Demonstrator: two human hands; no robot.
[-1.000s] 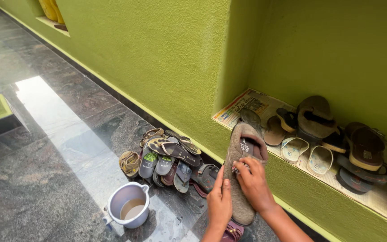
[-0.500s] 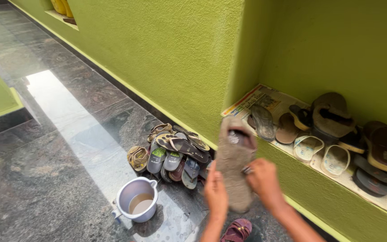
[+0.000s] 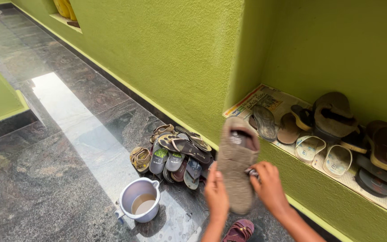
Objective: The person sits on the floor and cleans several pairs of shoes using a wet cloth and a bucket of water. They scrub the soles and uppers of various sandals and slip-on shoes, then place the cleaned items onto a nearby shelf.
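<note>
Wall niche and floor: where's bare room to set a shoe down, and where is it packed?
Free: the newspaper at the niche's left end, before the dark sandal; the polished floor left of the shoe pile and the mug. Crowded: the niche's right side, footwear overlapping; both hands, left and right, hold the grey slipper.

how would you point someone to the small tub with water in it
Start at the green wall and drop to the pile of sandals heaped on the dark stone floor at its foot. Just in front of that pile, left of the two hands, stands a pale round tub with a handle, the only container there, holding murky brown water.
</note>
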